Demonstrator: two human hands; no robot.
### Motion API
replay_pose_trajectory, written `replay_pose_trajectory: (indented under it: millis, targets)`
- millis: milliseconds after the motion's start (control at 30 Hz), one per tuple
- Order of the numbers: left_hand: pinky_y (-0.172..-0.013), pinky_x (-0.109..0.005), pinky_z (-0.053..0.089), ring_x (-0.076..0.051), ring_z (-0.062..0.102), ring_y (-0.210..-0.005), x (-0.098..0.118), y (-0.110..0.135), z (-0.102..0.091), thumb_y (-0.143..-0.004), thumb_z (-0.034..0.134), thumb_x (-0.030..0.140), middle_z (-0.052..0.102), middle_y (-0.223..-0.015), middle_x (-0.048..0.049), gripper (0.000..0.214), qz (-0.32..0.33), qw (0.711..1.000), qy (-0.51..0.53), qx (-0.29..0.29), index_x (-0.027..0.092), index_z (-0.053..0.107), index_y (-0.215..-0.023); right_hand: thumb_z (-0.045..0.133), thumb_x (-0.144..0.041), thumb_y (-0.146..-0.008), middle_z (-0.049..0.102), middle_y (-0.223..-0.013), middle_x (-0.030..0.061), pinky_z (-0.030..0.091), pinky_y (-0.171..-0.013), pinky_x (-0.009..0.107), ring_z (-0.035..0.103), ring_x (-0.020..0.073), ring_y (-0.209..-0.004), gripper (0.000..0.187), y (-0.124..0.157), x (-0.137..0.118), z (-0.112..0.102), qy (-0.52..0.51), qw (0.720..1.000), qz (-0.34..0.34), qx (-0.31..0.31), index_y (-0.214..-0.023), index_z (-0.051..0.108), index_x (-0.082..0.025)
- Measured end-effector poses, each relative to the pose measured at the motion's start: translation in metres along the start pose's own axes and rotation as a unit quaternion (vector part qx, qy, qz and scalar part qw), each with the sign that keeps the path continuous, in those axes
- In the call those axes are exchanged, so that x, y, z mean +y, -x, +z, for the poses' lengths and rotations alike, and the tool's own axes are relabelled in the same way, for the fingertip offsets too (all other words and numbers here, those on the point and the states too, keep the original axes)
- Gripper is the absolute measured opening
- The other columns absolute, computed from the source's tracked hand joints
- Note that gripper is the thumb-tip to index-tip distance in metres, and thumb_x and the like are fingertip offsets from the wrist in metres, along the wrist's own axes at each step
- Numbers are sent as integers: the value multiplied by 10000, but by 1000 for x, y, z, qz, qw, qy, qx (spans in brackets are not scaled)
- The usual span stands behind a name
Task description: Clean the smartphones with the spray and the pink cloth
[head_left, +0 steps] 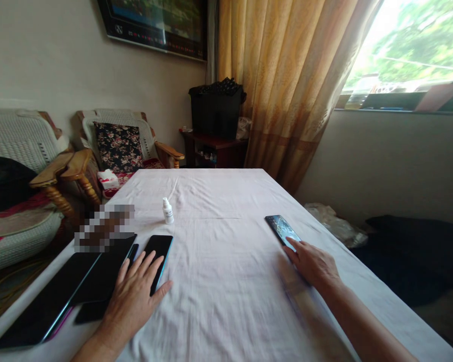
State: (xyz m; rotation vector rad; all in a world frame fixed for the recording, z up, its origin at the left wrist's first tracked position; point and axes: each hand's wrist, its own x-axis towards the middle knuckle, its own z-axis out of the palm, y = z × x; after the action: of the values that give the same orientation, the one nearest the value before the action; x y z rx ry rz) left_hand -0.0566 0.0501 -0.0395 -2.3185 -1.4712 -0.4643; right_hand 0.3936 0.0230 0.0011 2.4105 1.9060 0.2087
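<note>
My left hand [136, 294] lies palm down with its fingers spread. Its fingertips rest over a black smartphone [161, 245] with a blue edge, which lies flat on the cloth. Left of that hand are large dark flat devices like tablets [49, 296], partly overlapping, and a slim dark item [134, 250] partly under the fingers. Across the table, my right hand [319, 264] holds the near end of another smartphone [279, 227], whose screen is lit. Its thumb is along the near side and a finger is over the screen. A small white bottle [168, 212] stands upright beyond the blue-edged smartphone.
A white cloth [219, 281] covers the table. A pixelated patch hides something at the left edge. Wicker armchairs [109, 115] stand to the left, and a wall screen [156, 25] hangs ahead. A curtain [283, 75] and plastic bags [335, 223] are on the right.
</note>
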Motion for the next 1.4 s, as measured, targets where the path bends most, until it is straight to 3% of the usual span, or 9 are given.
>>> replay_pose_trajectory:
  millis: [167, 333, 533, 667, 767, 967, 1100, 1267, 1400]
  targets:
    - [-1070, -584, 314, -376, 508, -1269, 0, 3, 4, -881, 479, 582, 581, -1354, -160, 590, -10, 1000, 17, -10, 169, 611, -1280, 451, -421, -943, 747, -972, 105, 431, -630, 303, 697, 281, -875, 378, -12, -8, -14, -41, 998, 27, -42, -1204, 676, -266]
    - [-1065, -546, 362, -358, 529, -1253, 3, 3, 8, -903, 466, 540, 586, -1348, -161, 566, 0, 999, 33, 3, 143, 600, -1284, 444, -433, -928, 740, -696, 22, 429, -629, 267, 697, 220, -756, 378, -11, -13, -25, -174, 980, 40, -90, -1164, 700, -287]
    - [-1058, -482, 408, -321, 514, -1275, 16, 3, 5, -929, 452, 472, 581, -1365, -119, 496, 7, 997, 73, -6, 171, 585, -1300, 474, -395, -901, 754, -888, 83, 440, -619, 296, 697, 260, -791, 396, -19, -6, -1, -84, 995, 31, -34, -1234, 666, -298]
    - [-1075, -541, 368, -370, 461, -1314, 12, 5, 5, -904, 476, 530, 497, -1431, -186, 611, -21, 998, 57, -11, 123, 531, -1356, 493, -359, -879, 751, -850, 95, 412, -564, 296, 691, 260, -711, 349, -21, -1, 3, -55, 997, 48, -3, -1142, 716, -304]
    - [-1063, -569, 366, -404, 444, -1319, 9, 6, 8, -873, 489, 590, 476, -1433, -229, 698, -57, 997, 38, -20, 93, 520, -1363, 464, -370, -905, 755, -865, 97, 390, -555, 296, 695, 270, -749, 338, -18, -14, -3, -62, 997, 46, 6, -1098, 730, -289]
    - [-1087, -532, 367, -378, 400, -1357, 23, 3, 1, -894, 488, 538, 466, -1446, -219, 660, -46, 997, 42, -51, 82, 509, -1371, 437, -385, -951, 752, -862, 32, 390, -617, 268, 684, 201, -777, 321, -7, -81, -15, -188, 973, -135, -7, -934, 737, -273]
    - [-1074, -495, 408, -333, 377, -1382, 38, 0, -9, -916, 488, 449, 434, -1486, -164, 585, -20, 992, 93, -88, 132, 464, -1408, 489, -429, -919, 715, -951, 46, 400, -644, 272, 669, 197, -779, 309, -6, -119, -16, -213, 962, -172, -26, -1029, 720, -256]
    - [-1099, -456, 403, -275, 380, -1388, 43, -4, -12, -895, 500, 265, 420, -1506, -111, 557, -20, 981, 163, -106, 178, 411, -1438, 499, -273, -885, 666, -1004, 55, 427, -734, 272, 644, 189, -857, 282, -6, -132, -3, -229, 946, -230, 1, -1090, 687, -231]
    - [-1109, -451, 397, -263, 412, -1369, 38, -10, -18, -843, 524, 206, 445, -1489, -106, 600, -34, 973, 191, -122, 185, 415, -1433, 423, -267, -936, 645, -991, 58, 435, -785, 288, 616, 192, -909, 282, -1, -129, 5, -238, 933, -269, 27, -1051, 678, -227]
